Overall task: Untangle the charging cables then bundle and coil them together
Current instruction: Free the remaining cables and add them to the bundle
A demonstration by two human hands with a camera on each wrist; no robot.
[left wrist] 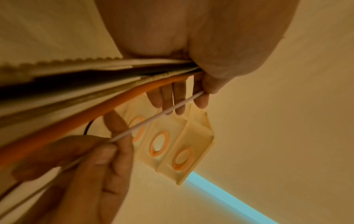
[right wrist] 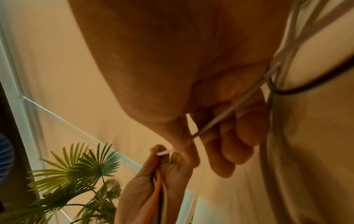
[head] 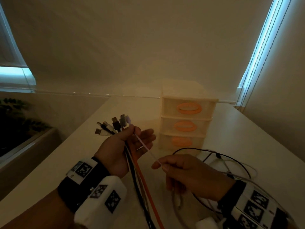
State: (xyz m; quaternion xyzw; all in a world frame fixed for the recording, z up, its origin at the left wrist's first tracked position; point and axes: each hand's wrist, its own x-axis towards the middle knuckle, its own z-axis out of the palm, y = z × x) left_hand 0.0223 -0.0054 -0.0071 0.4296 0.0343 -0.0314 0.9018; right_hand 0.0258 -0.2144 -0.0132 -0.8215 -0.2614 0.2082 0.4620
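My left hand [head: 132, 142] holds a bundle of cables [head: 142, 182] above the white table, their plugs [head: 112, 127] fanned out above the thumb. The bundle includes an orange cable [left wrist: 107, 103] and black and white ones, hanging down toward me. A thin white cable [head: 146, 148] runs taut from the left thumb and forefinger to my right hand [head: 179, 169], which pinches it between thumb and forefinger [right wrist: 193, 136]. The left hand's other fingers [left wrist: 166, 97] stretch out loosely. More loose cable [head: 231, 164] lies in loops on the table behind the right hand.
A small cream drawer unit [head: 186, 121] with three orange handles stands on the table [head: 255, 138] just beyond the hands. A palm-like plant [right wrist: 80, 171] sits low at the left, past the table edge. Walls and window blinds close the back.
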